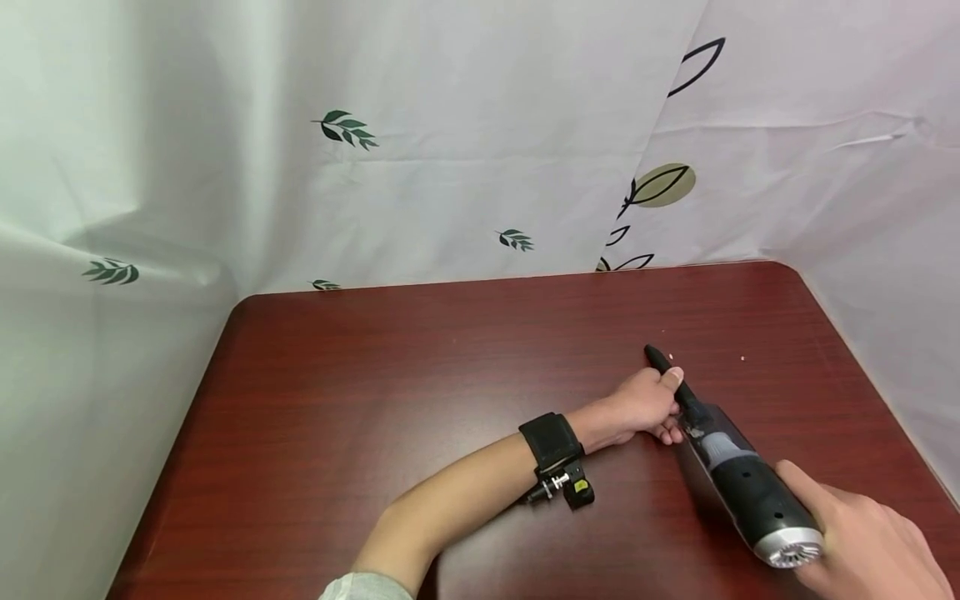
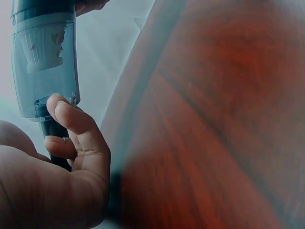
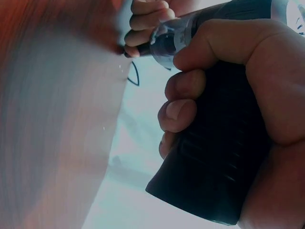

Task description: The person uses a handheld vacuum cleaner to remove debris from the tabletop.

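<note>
1. Right hand point(image 1: 862, 542), nearest the camera at 5 o'clock on the table point(image 1: 375, 400), wraps its fingers point(image 3: 183, 109) round the black grip of the vacuum point(image 1: 738, 483).
2. Vacuum lies slanted, motor end at 5 o'clock, nozzle point(image 1: 663, 364) pointing toward 11 o'clock and low over the wood.
3. Left hand point(image 1: 645, 404) pinches the nozzle just ahead of the clear dust cup point(image 2: 45, 62), thumb on top, fingers curled beneath.
4. Judged by its build, the vacuum is rigid plastic, fairly light but tail-heavy at the motor; the ribbed grip is the sure hold, the smooth cup likely slippery.
5. Crumbs point(image 1: 742, 359) lie at 1 o'clock of the nozzle tip, apart from it.
6. Curtains point(image 1: 450, 125) hang behind the table.
</note>
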### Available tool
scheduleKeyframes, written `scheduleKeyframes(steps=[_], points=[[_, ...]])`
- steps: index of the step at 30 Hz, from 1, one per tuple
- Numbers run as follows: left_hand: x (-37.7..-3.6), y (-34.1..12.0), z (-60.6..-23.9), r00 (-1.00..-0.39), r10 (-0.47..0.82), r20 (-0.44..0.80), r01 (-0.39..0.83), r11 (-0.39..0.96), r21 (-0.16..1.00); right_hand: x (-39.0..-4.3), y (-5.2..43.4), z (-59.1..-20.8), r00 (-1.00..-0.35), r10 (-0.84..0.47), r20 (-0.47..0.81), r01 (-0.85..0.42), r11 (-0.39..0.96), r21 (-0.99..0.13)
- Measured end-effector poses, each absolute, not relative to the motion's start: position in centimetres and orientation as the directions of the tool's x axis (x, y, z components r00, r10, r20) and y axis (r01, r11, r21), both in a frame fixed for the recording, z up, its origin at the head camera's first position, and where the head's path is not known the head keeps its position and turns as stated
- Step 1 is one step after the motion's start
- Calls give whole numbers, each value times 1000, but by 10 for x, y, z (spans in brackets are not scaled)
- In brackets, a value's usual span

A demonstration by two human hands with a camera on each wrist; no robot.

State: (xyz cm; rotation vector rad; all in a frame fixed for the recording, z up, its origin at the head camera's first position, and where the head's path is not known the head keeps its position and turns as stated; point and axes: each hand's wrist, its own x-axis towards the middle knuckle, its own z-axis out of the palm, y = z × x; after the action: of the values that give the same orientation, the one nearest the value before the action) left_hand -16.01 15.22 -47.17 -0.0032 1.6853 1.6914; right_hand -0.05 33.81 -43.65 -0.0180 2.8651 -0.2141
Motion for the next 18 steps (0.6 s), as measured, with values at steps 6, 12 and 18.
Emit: scheduleKeyframes(steps=[6,12,18], points=[[-156,158,-473,-696,532,-483,-489,143,861,7,345,-436,-951,-21,-309,20,991,-130],[-159,164,-474,-690,535,-488,-497,140,857,6,349,-434,-963,-27,-268,4,993,-115],[-167,169,-473,-713,501,-490,-490,143,860,-4,350,-433,-974,-38,-225,-14,994,-110]])
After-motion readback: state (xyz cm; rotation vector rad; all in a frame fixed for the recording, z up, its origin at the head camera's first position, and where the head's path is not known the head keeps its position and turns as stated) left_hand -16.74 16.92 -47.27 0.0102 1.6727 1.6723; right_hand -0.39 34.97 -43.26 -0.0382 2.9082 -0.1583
